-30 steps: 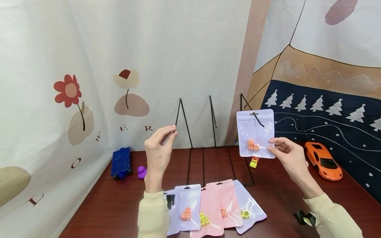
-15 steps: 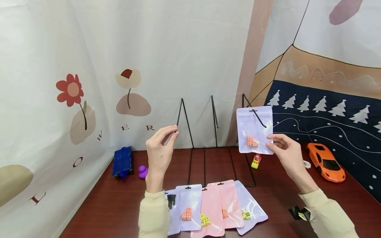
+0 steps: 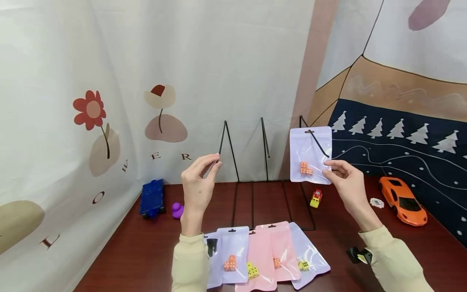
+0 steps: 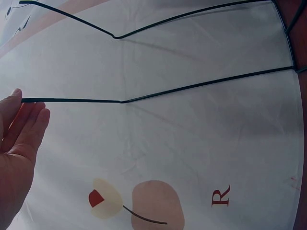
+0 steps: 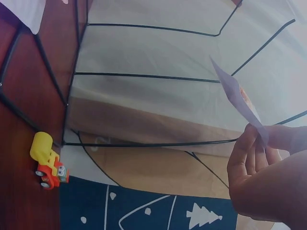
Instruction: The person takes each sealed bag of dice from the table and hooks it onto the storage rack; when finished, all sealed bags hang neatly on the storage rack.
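Note:
A black wire rack [image 3: 253,205] stands on the table with three upright prongs. Finger and thumb of my left hand [image 3: 198,186] pinch the tip of its left prong [image 4: 72,100]. On the right prong hangs a light purple zip bag [image 3: 300,148] with orange dice inside, the prong coming forward through its hang hole. The lower right edge of this bag is pinched by my right hand [image 3: 348,186]; the right wrist view shows the bag [image 5: 235,98] nearly edge-on. The middle prong [image 3: 264,140] carries nothing.
Several purple and pink zip bags [image 3: 233,241] with dice lie overlapping in front of the rack. Around it are a blue toy vehicle [image 3: 152,198], a purple duck [image 3: 177,210], a small red-and-yellow toy truck [image 3: 315,198], a white chip [image 3: 377,202] and an orange toy car [image 3: 404,200].
My right hand has moved up and slightly left, sliding the bag farther back along the right prong. The left hand keeps its pinch on the left prong. The head view has shifted slightly.

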Demonstrator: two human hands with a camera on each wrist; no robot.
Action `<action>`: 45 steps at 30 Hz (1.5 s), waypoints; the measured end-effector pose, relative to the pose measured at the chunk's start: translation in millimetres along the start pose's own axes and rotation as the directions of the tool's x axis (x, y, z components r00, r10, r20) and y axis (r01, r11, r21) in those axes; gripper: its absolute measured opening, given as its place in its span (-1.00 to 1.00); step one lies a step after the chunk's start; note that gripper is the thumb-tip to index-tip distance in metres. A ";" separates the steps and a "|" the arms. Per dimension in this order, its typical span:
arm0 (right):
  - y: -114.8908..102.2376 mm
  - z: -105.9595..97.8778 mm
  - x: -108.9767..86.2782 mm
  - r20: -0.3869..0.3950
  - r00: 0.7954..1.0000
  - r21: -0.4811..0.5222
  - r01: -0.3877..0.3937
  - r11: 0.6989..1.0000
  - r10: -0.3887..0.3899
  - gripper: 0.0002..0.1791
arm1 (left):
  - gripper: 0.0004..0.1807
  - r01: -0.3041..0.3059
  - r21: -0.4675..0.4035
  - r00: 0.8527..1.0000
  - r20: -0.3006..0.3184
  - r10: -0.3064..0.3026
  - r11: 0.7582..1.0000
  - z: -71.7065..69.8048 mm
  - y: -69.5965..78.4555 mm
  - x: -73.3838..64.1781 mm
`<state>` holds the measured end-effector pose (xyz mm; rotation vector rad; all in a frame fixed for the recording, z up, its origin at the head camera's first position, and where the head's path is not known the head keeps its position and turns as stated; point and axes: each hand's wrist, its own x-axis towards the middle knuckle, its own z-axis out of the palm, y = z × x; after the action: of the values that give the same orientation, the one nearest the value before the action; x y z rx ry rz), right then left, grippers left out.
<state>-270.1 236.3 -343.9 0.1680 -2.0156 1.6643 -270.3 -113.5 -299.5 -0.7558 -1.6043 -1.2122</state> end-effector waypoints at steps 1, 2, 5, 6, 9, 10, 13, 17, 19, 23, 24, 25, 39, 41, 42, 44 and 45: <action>0.1 0.4 0.9 -0.002 1.000 0.005 -0.002 1.000 0.002 -0.75 | -0.81 0.000 -0.005 1.000 -0.002 0.000 1.000 0.7 -0.1 0.0; 0.1 1.0 1.8 -0.005 1.000 0.012 -0.005 1.000 0.005 -0.75 | -0.81 0.000 -0.005 1.000 -0.004 0.000 1.000 1.3 -0.2 -0.1; 0.8 2.6 4.0 -0.014 1.000 0.037 -0.008 0.999 0.008 -0.74 | -0.82 0.002 -0.006 1.000 -0.003 -0.002 1.000 2.4 0.7 -0.4; 1.2 3.1 4.6 -0.016 1.000 0.045 -0.009 0.999 0.010 -0.75 | -0.82 0.002 -0.006 1.000 -0.003 -0.002 1.000 2.6 1.0 -0.6; 2.7 4.6 6.5 -0.026 1.000 0.056 -0.013 0.998 0.014 -0.78 | -0.82 0.006 -0.002 1.000 0.003 -0.006 1.000 2.8 1.4 -0.7; 3.1 5.0 7.3 -0.029 0.999 0.061 -0.013 0.998 0.015 -0.78 | -0.83 0.009 -0.001 1.000 0.004 -0.009 1.000 2.7 1.9 -0.6; 3.2 6.8 10.7 -0.038 0.999 0.078 -0.005 0.997 0.008 -0.77 | -0.84 0.021 0.002 1.000 0.007 -0.021 1.000 2.6 3.4 0.2; 2.3 10.4 16.2 -0.046 0.999 0.087 0.011 0.996 -0.007 -0.79 | -0.85 0.022 0.006 1.000 0.005 -0.022 1.000 1.9 4.3 0.1; 2.2 12.8 18.8 -0.048 0.999 0.086 0.014 0.996 -0.010 -0.81 | -0.83 0.015 0.008 1.000 0.002 -0.015 1.000 1.2 4.2 -0.8; 3.4 17.6 23.9 -0.049 0.999 0.121 0.012 0.993 -0.007 -0.82 | -0.81 0.003 0.018 1.000 -0.004 -0.003 1.000 0.2 3.8 -2.6; 3.7 18.7 25.2 -0.053 0.999 0.129 0.014 0.992 -0.007 -0.83 | -0.82 0.003 0.020 1.000 -0.004 -0.003 1.000 0.2 3.8 -2.8; 4.2 19.5 26.4 -0.057 0.998 0.134 0.013 0.991 -0.006 -0.83 | -0.83 0.003 0.019 1.000 -0.003 -0.003 1.000 0.5 3.7 -2.8; 16.2 25.3 35.3 -0.040 0.998 0.026 0.040 0.999 -0.039 -0.64 | -0.85 0.004 0.036 1.000 0.016 -0.005 0.999 0.5 1.9 -1.0; 16.6 26.8 36.1 -0.045 0.998 0.027 0.038 0.999 -0.037 -0.63 | -0.85 0.001 0.045 1.000 0.017 -0.001 0.999 -0.8 1.4 -0.8; 16.8 27.5 36.6 -0.047 0.998 0.032 0.036 0.999 -0.034 -0.62 | -0.85 -0.001 0.049 1.000 0.016 0.000 0.999 -1.3 1.1 -0.6; 17.5 28.4 37.4 -0.052 0.998 0.029 0.028 0.999 -0.026 -0.61 | -0.85 -0.001 0.052 1.000 0.016 0.001 0.999 -2.0 0.8 -0.6; 17.7 28.7 37.6 -0.053 0.998 0.029 0.022 0.999 -0.021 -0.60 | -0.85 0.000 0.052 1.000 0.016 -0.001 0.999 -2.2 0.9 -0.6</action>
<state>-318.4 221.8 -345.5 0.1539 -1.9442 1.6685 -268.6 -115.3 -299.6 -0.7341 -1.6429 -1.1629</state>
